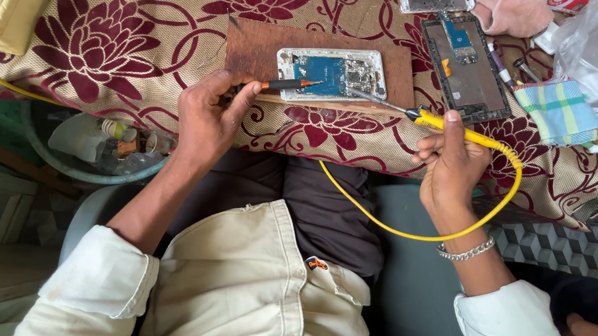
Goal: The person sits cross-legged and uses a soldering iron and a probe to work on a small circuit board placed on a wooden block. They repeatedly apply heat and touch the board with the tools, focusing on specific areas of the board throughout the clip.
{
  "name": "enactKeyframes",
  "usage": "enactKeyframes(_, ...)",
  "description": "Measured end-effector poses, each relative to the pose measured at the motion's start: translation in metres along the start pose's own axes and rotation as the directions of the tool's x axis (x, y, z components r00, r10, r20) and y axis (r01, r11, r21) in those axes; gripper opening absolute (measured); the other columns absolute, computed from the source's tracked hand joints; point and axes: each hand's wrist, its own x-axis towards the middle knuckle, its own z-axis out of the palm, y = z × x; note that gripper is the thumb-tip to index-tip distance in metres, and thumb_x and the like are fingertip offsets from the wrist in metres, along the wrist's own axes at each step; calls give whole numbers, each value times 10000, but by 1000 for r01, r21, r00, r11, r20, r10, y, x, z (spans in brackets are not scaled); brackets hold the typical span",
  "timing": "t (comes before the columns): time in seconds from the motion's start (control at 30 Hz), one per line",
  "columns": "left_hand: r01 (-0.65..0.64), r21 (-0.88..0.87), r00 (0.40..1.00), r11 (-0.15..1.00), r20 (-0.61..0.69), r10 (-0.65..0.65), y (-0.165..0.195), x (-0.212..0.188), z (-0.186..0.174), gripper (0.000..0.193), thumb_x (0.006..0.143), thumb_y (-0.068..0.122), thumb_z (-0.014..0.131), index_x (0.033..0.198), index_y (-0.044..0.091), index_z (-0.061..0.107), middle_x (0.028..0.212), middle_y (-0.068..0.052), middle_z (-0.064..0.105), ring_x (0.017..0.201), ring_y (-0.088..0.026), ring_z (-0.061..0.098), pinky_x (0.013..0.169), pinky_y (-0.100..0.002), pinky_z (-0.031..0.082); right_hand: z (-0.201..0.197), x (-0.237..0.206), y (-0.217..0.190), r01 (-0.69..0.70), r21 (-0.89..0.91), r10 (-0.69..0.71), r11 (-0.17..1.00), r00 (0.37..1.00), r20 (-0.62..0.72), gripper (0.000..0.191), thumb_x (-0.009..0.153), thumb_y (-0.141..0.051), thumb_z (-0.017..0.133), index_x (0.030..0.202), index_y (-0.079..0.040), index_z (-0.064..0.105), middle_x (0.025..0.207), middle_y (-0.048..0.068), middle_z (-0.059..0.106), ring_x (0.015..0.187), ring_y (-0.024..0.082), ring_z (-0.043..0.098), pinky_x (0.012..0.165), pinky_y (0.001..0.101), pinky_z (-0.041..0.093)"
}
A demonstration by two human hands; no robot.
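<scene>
Yellow soldering iron [456, 132] in right hand [452, 168] grip, closed; left hand [205, 119] pinches screwdriver [289, 84] over opened phone [331, 75] — light, fragile; hold by edges.

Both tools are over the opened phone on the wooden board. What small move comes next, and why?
Probably ease the yellow soldering iron in the right hand slightly leftward along the open phone. Its thin tip lies at the phone's right end, while the orange-tipped tool in the left hand points at the blue circuit board; the two tips are apart.
</scene>
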Motion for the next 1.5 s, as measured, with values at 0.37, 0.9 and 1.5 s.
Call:
enactKeyframes(0.37,8,-14,1000,1000,5,-8,-2,0,0,157,996,132,784,1062,-8,762,824,-80,701,685,-109,640,562,-269,485,-7,2,3,14,8,-15,1000,999,28,338,1075,-293,667,893,-10,639,684,111,666,525,130,604,501,283,573)
enactKeyframes(0.9,-2,0,1000,1000,-3,2,0,0,0,160,995,133,789,1057,-12,759,831,-94,717,696,-117,661,579,-274,496,-6,2,0,53,-58,-53,997,998,15,371,1085,-310,651,864,-13,652,691,110,666,532,117,587,506,275,567)
enactKeyframes(1.5,10,19,1000,1000,12,-10,0,0,-1,162,993,142,792,1065,-1,769,789,-84,690,648,-110,616,544,-287,457,-2,1,1,-12,-30,11,999,1000,-17,341,1057,-314,683,901,-12,654,668,100,656,518,131,590,496,283,551)
